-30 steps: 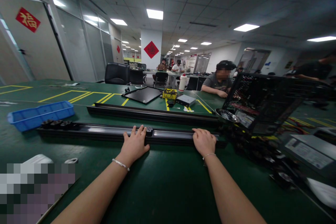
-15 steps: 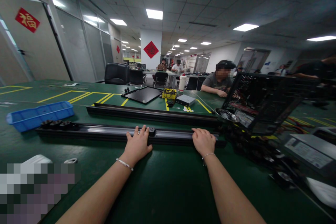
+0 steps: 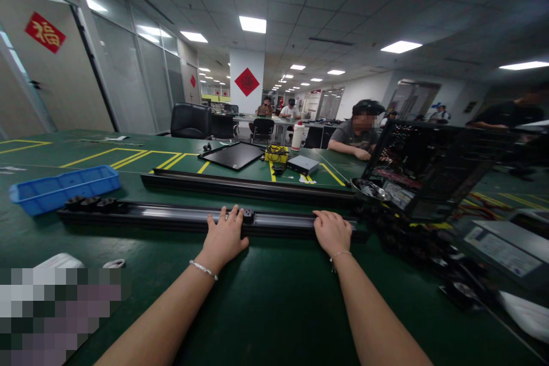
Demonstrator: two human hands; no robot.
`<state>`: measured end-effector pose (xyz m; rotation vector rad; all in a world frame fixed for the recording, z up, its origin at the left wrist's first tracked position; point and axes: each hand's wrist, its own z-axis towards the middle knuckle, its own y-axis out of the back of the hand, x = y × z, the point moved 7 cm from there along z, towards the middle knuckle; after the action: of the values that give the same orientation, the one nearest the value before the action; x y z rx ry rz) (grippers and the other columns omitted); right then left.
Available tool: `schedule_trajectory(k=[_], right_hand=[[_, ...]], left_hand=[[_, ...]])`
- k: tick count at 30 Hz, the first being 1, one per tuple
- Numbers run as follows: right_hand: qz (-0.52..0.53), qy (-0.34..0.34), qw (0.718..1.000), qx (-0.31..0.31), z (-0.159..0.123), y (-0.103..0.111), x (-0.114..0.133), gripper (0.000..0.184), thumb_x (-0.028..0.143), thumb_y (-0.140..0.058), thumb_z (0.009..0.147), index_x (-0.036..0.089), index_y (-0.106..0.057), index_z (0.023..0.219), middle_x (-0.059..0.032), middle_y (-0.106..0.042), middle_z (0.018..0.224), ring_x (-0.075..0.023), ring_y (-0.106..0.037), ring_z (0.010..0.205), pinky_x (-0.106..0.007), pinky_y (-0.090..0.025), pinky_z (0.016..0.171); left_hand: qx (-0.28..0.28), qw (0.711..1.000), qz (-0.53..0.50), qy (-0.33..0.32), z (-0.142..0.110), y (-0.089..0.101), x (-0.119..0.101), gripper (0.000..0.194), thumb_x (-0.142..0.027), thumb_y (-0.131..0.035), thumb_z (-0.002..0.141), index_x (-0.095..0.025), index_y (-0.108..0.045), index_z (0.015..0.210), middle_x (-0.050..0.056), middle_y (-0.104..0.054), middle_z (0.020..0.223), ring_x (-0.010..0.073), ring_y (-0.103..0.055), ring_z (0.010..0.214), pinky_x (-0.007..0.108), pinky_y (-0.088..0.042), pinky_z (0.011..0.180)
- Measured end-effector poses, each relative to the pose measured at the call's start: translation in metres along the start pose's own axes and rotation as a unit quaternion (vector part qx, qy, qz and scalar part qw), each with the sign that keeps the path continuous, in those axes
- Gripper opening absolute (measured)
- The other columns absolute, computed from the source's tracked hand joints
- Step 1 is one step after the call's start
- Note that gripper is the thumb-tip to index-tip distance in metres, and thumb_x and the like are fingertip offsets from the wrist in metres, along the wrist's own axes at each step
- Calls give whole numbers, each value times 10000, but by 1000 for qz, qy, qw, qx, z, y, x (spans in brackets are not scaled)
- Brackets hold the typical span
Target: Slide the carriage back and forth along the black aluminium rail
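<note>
A long black rail (image 3: 171, 215) with a shiny strip along its channel lies across the green table (image 3: 274, 303). My left hand (image 3: 223, 239) rests on the rail left of its middle, fingers spread over it and thumb out along the near side. Just right of those fingertips, a small black block (image 3: 248, 216) sits in the channel. Toward the rail's right end, my right hand (image 3: 333, 233) is curled over it, fingers close together and thumb hidden. Several black round-topped parts (image 3: 91, 203) stand at the left end. A second black rail (image 3: 249, 186) lies behind, apart from both hands.
A blue bin (image 3: 64, 189) is at the left. On the right stand an opened computer case (image 3: 446, 166), a tangle of black parts (image 3: 422, 243) and a grey metal box (image 3: 506, 246). Behind lie a black panel (image 3: 234, 155) and a drive (image 3: 302, 164). A person (image 3: 358, 131) sits across.
Both hands and the rail stay practically where they were. Only a slight shift of the view and small movements of people in the background show.
</note>
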<state>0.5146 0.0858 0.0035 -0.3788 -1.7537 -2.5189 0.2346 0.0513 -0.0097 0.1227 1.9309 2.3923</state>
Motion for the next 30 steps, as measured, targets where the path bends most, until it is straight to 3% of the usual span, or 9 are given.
schedule_trajectory(k=[12,30], right_hand=[[8,6,1000,1,0,0,0,406,287,-307,861,324,-622,1114,4,-593,1212,-192,-447,1129,-394,-261,938],[10,16,1000,-15,-2,3,2,398,278,-315,854,308,-635,1088,0,-608,1191,-192,-463,1123,-393,-276,928]], left_hand=[[3,1000,-12,-12,2,2,-14,719,-436,-491,745,-189,-307,1394,126,-281,1478,370,-230,1338,648,-211,998],[-1,1000,-4,-15,2,4,-14,722,-448,-480,746,-185,-301,1394,113,-296,1474,351,-229,1343,612,-246,995]])
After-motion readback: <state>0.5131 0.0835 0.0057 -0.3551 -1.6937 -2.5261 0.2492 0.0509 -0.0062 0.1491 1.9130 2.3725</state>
